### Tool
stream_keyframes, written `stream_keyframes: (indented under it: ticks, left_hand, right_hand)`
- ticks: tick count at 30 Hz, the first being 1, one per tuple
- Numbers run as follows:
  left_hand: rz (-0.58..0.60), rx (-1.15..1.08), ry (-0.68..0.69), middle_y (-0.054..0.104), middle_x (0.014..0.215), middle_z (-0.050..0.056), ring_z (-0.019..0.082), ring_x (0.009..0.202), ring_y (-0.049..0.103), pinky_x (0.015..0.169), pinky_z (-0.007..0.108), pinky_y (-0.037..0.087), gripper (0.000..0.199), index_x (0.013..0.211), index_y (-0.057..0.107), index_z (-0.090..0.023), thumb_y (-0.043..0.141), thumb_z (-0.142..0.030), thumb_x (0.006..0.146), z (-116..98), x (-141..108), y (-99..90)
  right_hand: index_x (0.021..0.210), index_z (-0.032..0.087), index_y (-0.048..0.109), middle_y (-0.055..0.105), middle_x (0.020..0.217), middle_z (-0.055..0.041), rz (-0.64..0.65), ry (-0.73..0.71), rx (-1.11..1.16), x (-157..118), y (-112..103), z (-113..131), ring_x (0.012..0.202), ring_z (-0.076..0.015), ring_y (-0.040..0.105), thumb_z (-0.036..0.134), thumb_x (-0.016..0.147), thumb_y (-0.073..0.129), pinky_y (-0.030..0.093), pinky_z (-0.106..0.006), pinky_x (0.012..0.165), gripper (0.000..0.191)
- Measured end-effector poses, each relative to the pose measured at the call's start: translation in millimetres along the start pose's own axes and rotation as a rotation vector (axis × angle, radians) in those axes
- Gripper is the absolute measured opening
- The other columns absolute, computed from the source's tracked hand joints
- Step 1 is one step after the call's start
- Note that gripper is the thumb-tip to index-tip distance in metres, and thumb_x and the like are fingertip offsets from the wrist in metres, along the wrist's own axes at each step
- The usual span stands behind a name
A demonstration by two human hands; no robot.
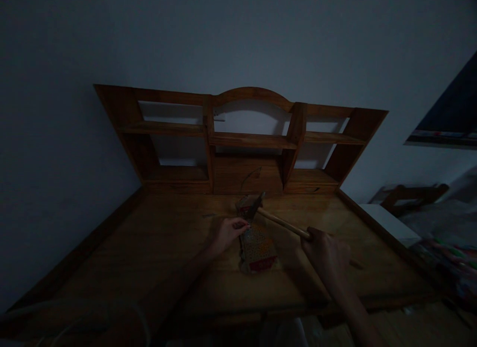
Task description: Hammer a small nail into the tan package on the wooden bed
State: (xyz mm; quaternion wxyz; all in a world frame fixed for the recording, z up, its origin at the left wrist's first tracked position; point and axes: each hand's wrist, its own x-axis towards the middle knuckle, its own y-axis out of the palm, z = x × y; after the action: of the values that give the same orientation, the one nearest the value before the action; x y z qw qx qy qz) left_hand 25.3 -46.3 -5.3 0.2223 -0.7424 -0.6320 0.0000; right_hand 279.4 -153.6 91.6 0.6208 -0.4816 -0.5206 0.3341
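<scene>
My right hand [323, 247] is wrapped around the wooden handle of a hammer [285, 222], whose dark metal head slants just above the fingers of my left hand; the dim light blurs the head's exact shape. My left hand [229, 233] is closed in a pinch, its fingertips low over a flattened piece of printed cardboard packaging [265, 247]. Whatever small thing sits between those fingertips is too dark to make out. The cardboard has yellow and red print and a torn left edge, and lies on the wooden desk [156, 252].
A wooden shelf unit [251, 140] with several compartments rises at the desk's back, against a pale wall. A small dark stick-like thing [357, 264] lies beyond my right hand. To the right stand a white surface [387, 220] and a wooden chair back [415, 192].
</scene>
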Motion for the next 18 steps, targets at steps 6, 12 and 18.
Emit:
stream_keyframes:
  ticks: [6, 12, 18]
  left_hand:
    - [0.022, -0.011, -0.032, 0.073, 0.072, 0.004, 0.018, 0.068, 0.066, 0.062, 0.026, 0.051, 0.023, 0.073, 0.072, -0.015, 0.07, -0.039, 0.071, 6, 1, 1.1]
    - [0.016, 0.0, -0.001, 0.074, 0.079, 0.005, 0.018, 0.073, 0.067, 0.066, 0.026, 0.052, 0.019, 0.079, 0.074, -0.016, 0.07, -0.034, 0.073, 16, 3, 2.3]
    - [0.032, 0.051, -0.009, 0.072, 0.071, 0.003, 0.017, 0.065, 0.065, 0.059, 0.024, 0.049, 0.018, 0.072, 0.072, -0.015, 0.068, -0.033, 0.074, 14, 2, 0.5]
  right_hand:
    - [0.077, 0.022, 0.069, 0.07, 0.07, -0.007, 0.052, -0.08, -0.03, -2, 9, 4, 0.062, -0.0201, 0.063, 0.026, 0.082, 0.049, 0.019, -0.029, 0.053, 0.02]
    - [0.082, 0.022, 0.069, 0.07, 0.073, -0.0079, 0.044, -0.024, -0.013, -1, 13, 2, 0.064, -0.02, 0.064, 0.031, 0.084, 0.051, 0.02, -0.029, 0.053, 0.021]
    - [0.082, 0.022, 0.068, 0.071, 0.074, -0.007, 0.081, -0.07, -0.019, -8, 20, 3, 0.063, -0.019, 0.064, 0.026, 0.084, 0.05, 0.019, -0.027, 0.054, 0.019]
